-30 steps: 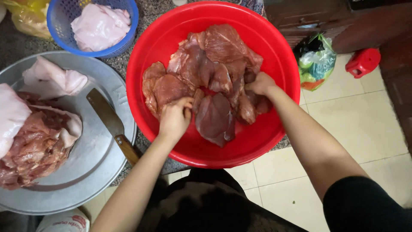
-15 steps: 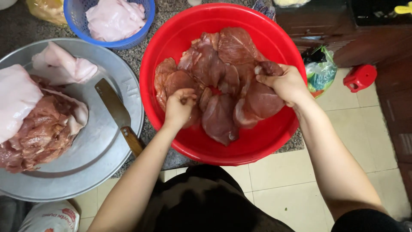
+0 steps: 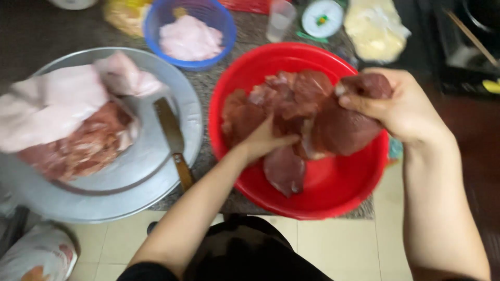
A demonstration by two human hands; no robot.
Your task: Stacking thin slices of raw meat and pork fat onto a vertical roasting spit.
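Note:
A red plastic basin [image 3: 333,192] holds several dark red slabs of raw meat [image 3: 291,99]. My right hand [image 3: 403,106] grips one large slab [image 3: 341,130] and lifts it above the basin's right side. My left hand [image 3: 263,140] presses down into the pile of meat in the middle of the basin, fingers curled on a piece.
A wide metal tray [image 3: 151,177] on the left carries pale fat and red meat [image 3: 67,125] and a wooden-handled knife [image 3: 174,143]. A blue basket [image 3: 190,31] with pale meat stands behind. A plastic cup [image 3: 279,20], small scale [image 3: 322,18] and bags lie at the back.
My right hand has risen with a big slab of meat, up and to the right. The camera has shifted, so the basin sits further right in view.

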